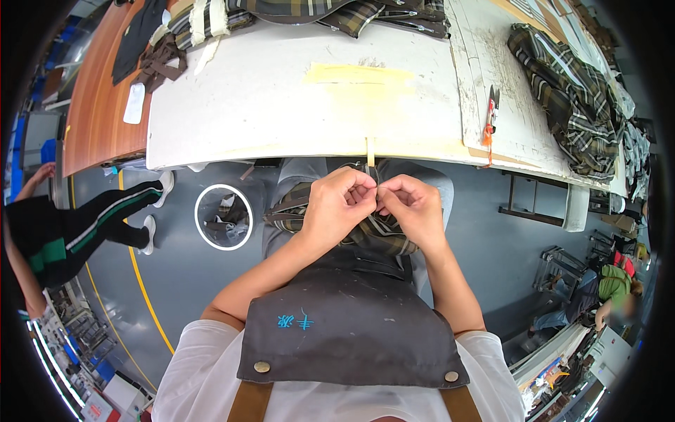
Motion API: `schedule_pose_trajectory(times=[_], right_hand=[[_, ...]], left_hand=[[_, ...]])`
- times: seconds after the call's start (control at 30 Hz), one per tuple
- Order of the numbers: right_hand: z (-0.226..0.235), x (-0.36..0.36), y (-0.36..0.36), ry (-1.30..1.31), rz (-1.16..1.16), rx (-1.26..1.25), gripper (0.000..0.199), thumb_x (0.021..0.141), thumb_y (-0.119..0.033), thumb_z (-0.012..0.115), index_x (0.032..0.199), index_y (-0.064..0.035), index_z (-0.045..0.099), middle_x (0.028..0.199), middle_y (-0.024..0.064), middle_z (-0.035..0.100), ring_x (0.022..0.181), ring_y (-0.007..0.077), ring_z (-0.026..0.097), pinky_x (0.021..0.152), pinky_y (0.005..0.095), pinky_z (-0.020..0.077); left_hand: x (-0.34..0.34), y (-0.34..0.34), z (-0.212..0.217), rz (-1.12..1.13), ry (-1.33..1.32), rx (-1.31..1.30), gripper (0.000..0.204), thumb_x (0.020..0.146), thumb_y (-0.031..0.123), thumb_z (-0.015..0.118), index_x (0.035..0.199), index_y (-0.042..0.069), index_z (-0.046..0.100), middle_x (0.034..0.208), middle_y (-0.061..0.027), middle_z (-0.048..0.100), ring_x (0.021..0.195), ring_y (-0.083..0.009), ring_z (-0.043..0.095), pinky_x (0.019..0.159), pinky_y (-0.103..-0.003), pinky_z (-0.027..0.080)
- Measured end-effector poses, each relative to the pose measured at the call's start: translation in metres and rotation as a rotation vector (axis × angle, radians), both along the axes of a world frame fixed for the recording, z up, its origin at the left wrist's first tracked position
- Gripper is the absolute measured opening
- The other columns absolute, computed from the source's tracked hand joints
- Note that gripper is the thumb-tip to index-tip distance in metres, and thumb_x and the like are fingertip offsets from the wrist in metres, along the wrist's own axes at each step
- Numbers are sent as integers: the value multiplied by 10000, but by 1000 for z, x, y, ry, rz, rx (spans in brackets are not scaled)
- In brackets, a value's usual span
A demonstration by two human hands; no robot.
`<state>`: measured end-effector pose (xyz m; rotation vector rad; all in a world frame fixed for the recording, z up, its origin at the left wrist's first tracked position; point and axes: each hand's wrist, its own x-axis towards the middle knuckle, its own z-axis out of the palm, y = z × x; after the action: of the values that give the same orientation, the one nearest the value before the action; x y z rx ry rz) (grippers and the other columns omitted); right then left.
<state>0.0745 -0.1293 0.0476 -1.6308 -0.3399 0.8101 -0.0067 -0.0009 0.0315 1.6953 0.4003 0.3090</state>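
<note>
My left hand and my right hand meet just below the front edge of the white-topped table. Both are closed in a pinch, fingertips nearly touching. Something thin and dark shows between them, too small and covered to name. Under the hands, a dark plaid cloth with a brown strip lies across my lap, partly hidden by my wrists. A short yellow strip hangs at the table edge just beyond my fingers.
Plaid pieces lie along the table's far side, and a crumpled plaid pile at right. Red-handled snips rest near the right edge. A white-rimmed bin stands on the floor at left. Other people are at both sides.
</note>
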Motion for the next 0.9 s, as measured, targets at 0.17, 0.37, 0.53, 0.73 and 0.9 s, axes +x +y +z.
schedule_pose_trajectory(times=[0.17, 0.37, 0.53, 0.73, 0.9], right_hand=[[-2, 1, -1, 68, -19, 58, 47, 827, 1, 572, 817, 39, 596, 721, 63, 625, 668, 94, 609, 592, 218, 507], [-5, -1, 0, 124, -42, 87, 38, 823, 13, 559, 814, 38, 587, 727, 64, 626, 665, 96, 614, 599, 221, 510], [-4, -2, -1, 32, -34, 44, 39, 824, 12, 561, 807, 36, 586, 730, 57, 624, 662, 95, 615, 592, 218, 511], [6, 1, 9, -280, -22, -87, 56, 775, -11, 622, 801, 29, 593, 727, 73, 636, 636, 100, 619, 564, 227, 505], [4, 5, 11, -363, -4, -103, 45, 741, -2, 635, 759, 28, 607, 685, 64, 637, 602, 92, 610, 551, 225, 491]], left_hand=[[-2, -4, -3, 50, 0, -118, 78, 732, -25, 624, 803, -22, 592, 715, -42, 606, 597, -53, 571, 519, -187, 459], [-4, -3, -3, 85, 76, -431, 53, 764, -26, 606, 814, -36, 592, 746, -47, 624, 630, -53, 579, 557, -197, 480], [1, 1, 9, 7, 102, -64, 39, 767, -15, 603, 803, -25, 592, 721, -34, 618, 623, -56, 581, 559, -178, 466], [1, 3, 5, 14, 94, -193, 32, 760, -31, 589, 792, -28, 585, 718, -28, 606, 633, -42, 571, 551, -173, 453], [1, 5, -1, 32, 75, -319, 40, 741, -27, 609, 769, -25, 579, 690, -33, 602, 620, -40, 562, 542, -182, 457]])
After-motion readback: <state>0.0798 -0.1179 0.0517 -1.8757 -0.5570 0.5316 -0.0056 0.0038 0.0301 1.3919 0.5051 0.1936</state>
